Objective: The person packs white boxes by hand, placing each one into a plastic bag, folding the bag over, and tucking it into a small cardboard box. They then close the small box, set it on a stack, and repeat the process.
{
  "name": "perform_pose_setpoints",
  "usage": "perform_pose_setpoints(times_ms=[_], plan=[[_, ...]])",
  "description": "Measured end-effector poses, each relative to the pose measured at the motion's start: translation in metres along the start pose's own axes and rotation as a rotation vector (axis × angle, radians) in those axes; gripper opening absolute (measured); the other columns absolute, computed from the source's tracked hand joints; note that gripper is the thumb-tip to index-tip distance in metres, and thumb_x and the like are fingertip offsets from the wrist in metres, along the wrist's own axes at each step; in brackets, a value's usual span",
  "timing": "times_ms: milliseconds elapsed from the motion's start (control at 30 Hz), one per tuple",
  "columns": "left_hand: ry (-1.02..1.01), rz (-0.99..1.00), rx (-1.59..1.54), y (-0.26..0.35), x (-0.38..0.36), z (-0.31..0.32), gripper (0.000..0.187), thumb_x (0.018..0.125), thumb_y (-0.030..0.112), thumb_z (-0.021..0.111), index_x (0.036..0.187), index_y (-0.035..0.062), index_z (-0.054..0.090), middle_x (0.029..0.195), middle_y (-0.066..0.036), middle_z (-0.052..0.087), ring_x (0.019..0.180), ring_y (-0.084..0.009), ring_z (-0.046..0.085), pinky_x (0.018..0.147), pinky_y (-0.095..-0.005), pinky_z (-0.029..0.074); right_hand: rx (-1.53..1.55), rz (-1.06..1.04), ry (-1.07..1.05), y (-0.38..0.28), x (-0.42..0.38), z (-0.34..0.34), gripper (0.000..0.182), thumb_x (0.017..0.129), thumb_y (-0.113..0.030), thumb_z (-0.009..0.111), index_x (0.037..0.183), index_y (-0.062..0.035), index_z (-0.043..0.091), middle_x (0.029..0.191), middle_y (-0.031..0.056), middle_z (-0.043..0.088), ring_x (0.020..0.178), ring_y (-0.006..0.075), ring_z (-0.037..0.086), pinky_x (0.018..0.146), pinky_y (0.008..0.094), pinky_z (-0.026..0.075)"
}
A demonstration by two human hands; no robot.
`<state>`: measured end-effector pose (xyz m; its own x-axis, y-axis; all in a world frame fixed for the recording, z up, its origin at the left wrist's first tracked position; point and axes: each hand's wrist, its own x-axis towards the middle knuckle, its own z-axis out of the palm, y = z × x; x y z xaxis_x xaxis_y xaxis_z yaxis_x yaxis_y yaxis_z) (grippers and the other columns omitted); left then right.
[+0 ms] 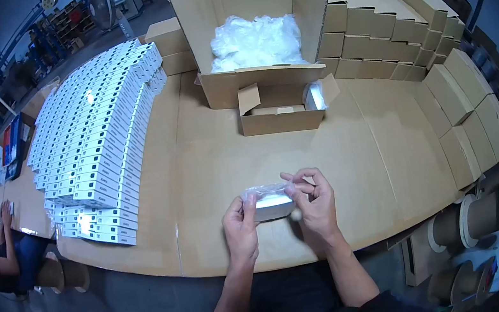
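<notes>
Large carton's (193, 19) top flaps cut off above

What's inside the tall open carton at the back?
The tall open carton holds a heap of crumpled translucent plastic; its bottom and anything beneath the heap are covered.

The person at the table wears dark, near-black clothing, a plain-looking stretch of cloth (298, 307) down the front that is so deep in shadow I can't make out seams or say where one garment might end and another begin. On the right arm a loose, equally dark sleeve (385, 311) stops around the elbow, its edge soft and slightly uneven, while the left one is mostly cut off from sight. Below that both forearms are bare, slim and tapering to narrow wrists, and the left hand (241, 227) and right hand (316, 207) are bare too.
</notes>
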<state>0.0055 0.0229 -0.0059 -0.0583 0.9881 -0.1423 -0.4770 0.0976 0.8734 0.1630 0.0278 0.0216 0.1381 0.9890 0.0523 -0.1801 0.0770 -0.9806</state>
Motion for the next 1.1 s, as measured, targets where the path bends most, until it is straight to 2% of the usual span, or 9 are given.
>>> perform_pose_setpoints(times_ms=[133, 233, 267, 367, 600, 800, 867, 967, 1100], plan=[[0.098, 0.015, 0.006, -0.007, 0.005, -0.004, 0.025, 0.107, 0.023, 0.057, 0.114, -0.0007, 0.064, 0.105, -0.01, 0.07, 0.096, -0.0176, 0.072, 0.08, -0.0352, 0.064, -0.118, -0.286, -0.103, 0.009, -0.001, -0.007, 0.032, 0.095, -0.001, 0.069, 0.127, -0.0003, 0.065, 0.137, 0.0187, 0.064, 0.133, 0.0287, 0.058, 0.108, 0.0376, 0.047], [0.095, 0.007, -0.003, -0.007, 0.007, -0.009, 0.028, 0.108, 0.025, 0.056, 0.112, -0.0013, 0.065, 0.103, -0.009, 0.069, 0.093, -0.0166, 0.071, 0.078, -0.034, 0.064, -0.322, -0.315, -0.466, 0.0, 0.004, -0.023, 0.033, 0.089, -0.001, 0.075, 0.121, -0.0052, 0.073, 0.131, 0.0174, 0.068, 0.13, 0.0299, 0.059, 0.105, 0.04, 0.049], [0.081, 0.009, -0.035, -0.008, 0.007, -0.009, 0.029, 0.108, 0.026, 0.055, 0.112, -0.0013, 0.065, 0.103, -0.009, 0.069, 0.091, -0.0152, 0.07, 0.077, -0.0323, 0.063, -0.444, -0.322, -0.488, -0.006, 0.006, -0.023, 0.033, 0.084, -0.002, 0.078, 0.116, -0.0081, 0.077, 0.121, 0.0174, 0.072, 0.116, 0.0305, 0.065, 0.1, 0.0396, 0.052], [0.066, -0.028, -0.058, -0.002, 0.007, -0.009, 0.03, 0.109, 0.026, 0.054, 0.125, 0.002, 0.06, 0.105, -0.009, 0.067, 0.096, -0.0175, 0.07, 0.078, -0.0344, 0.064, -0.376, -0.112, -0.384, -0.018, 0.005, -0.016, 0.035, 0.083, -0.003, 0.08, 0.117, -0.0072, 0.076, 0.115, 0.0166, 0.074, 0.106, 0.0294, 0.069, 0.094, 0.0391, 0.054], [-0.159, 0.028, 0.022, 0.026, 0.002, -0.013, 0.05, 0.108, 0.017, 0.055, 0.154, 0.0031, 0.04, 0.118, -0.014, 0.067, 0.107, -0.0198, 0.068, 0.089, -0.0336, 0.06, -0.552, -0.232, -0.362, -0.007, 0.013, -0.024, 0.033, 0.083, -0.004, 0.079, 0.115, -0.005, 0.075, 0.12, 0.017, 0.073, 0.118, 0.0348, 0.067, 0.1, 0.043, 0.054], [-0.402, 0.015, 0.289, 0.031, 0.01, -0.034, 0.036, 0.098, -0.002, 0.067, 0.133, -0.0044, 0.061, 0.122, -0.01, 0.066, 0.112, -0.0174, 0.064, 0.099, -0.0309, 0.053, -0.682, -0.59, -0.413, -0.026, 0.024, -0.023, 0.033, 0.083, -0.006, 0.079, 0.115, -0.0034, 0.073, 0.107, 0.0126, 0.074, 0.113, 0.0336, 0.066, 0.095, 0.0416, 0.055], [-0.421, -0.068, 0.288, 0.032, 0.016, -0.034, 0.033, 0.096, -0.002, 0.068, 0.129, -0.0044, 0.063, 0.131, -0.013, 0.06, 0.117, -0.0181, 0.062, 0.1, -0.0307, 0.052, -0.736, -0.45, -0.467, -0.04, 0.022, -0.023, 0.03, 0.083, -0.005, 0.079, 0.112, -0.0035, 0.073, 0.099, 0.0119, 0.073, 0.103, 0.0309, 0.068, 0.087, 0.0402, 0.056], [-0.548, 0.114, 0.436, 0.04, 0.029, -0.032, 0.031, 0.094, -0.001, 0.07, 0.125, -0.003, 0.065, 0.14, -0.016, 0.053, 0.126, -0.0212, 0.057, 0.103, -0.0341, 0.051, -0.773, -0.442, -0.569, -0.049, 0.029, -0.029, 0.025, 0.082, -0.004, 0.079, 0.107, -0.0032, 0.073, 0.091, 0.0115, 0.07, 0.088, 0.0272, 0.069, 0.076, 0.0381, 0.056], [-0.504, 0.208, 0.559, 0.042, 0.057, -0.019, 0.051, 0.094, 0.008, 0.072, 0.142, 0.0026, 0.054, 0.146, -0.019, 0.048, 0.134, -0.0287, 0.051, 0.108, -0.0409, 0.048, -0.777, -0.574, -0.476, -0.06, 0.051, -0.044, 0.02, 0.082, -0.002, 0.077, 0.101, -0.0028, 0.072, 0.089, 0.0115, 0.069, 0.075, 0.0248, 0.07, 0.068, 0.0365, 0.057]])
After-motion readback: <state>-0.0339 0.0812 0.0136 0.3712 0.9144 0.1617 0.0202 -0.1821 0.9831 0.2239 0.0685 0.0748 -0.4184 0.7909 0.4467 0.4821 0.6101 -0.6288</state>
